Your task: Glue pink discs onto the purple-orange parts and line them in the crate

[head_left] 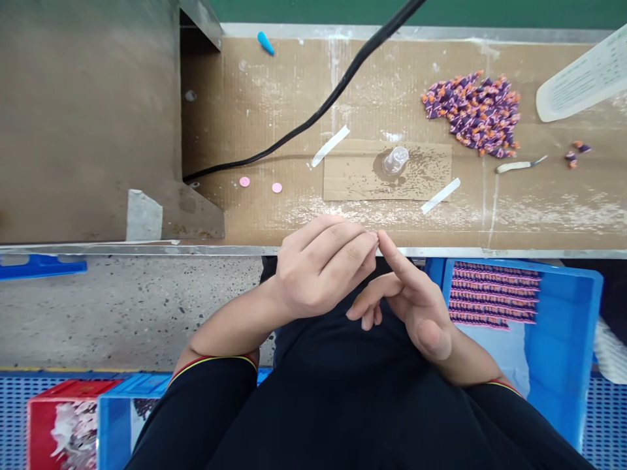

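Note:
Over the bench's front edge, my left hand [326,267] is closed, its fingers bent and pressed together. Whatever may be pinched in it is hidden. My right hand [414,300] has its index finger stretched out to the left hand's fingertips, the other fingers loosely bent and apart; nothing shows in it. Beyond the hands lies a wet-spotted cardboard piece [347,179] bearing a small clear plastic cup [396,160]. Two pink discs [277,188] rest left of the cardboard. Farther right is a pile of small purple, pink and orange pieces [473,114].
A black cable [313,117] crosses above the bench from a metal housing [93,124]. A white bottle [582,75] lies at right, near a small brush-like tool [519,166]. Below the edge, a blue crate [563,326] holds rows of pieces. A blue tip [265,43] lies at the back.

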{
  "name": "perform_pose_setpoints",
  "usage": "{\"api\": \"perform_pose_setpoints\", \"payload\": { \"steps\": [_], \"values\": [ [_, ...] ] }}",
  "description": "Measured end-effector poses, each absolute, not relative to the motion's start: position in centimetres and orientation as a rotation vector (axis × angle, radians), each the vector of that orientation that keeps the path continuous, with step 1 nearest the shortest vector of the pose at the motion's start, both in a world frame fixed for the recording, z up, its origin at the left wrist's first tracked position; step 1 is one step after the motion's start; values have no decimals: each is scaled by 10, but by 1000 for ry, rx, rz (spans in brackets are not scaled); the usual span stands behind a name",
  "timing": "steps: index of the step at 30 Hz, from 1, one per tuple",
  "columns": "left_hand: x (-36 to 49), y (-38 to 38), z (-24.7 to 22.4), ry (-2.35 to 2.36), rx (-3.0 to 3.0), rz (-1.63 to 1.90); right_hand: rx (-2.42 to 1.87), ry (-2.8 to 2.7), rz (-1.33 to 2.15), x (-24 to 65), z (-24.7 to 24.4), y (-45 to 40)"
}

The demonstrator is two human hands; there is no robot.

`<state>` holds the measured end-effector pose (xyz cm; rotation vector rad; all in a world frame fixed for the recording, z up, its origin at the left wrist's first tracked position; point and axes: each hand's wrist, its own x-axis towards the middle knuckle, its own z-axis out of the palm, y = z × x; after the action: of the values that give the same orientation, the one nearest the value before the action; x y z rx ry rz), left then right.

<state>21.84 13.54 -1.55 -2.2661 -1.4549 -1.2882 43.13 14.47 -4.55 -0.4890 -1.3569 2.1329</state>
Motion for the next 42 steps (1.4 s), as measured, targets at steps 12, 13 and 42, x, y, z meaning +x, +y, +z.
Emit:
{"api": "perform_pose_setpoints", "payload": {
  "steps": [12, 13, 42],
  "values": [
    [217, 138, -18, -1445, -2271, -1202, -441, -1479, 2013, 430, -57, 144],
    [217, 138, -19, -1448, -2265, -1193, -442, -1471, 2014, 430, -57, 145],
    [223, 139, -21, -1512, -2156, -1273, -166, -1050, 2347, 434, -55, 163]
  ]
}}
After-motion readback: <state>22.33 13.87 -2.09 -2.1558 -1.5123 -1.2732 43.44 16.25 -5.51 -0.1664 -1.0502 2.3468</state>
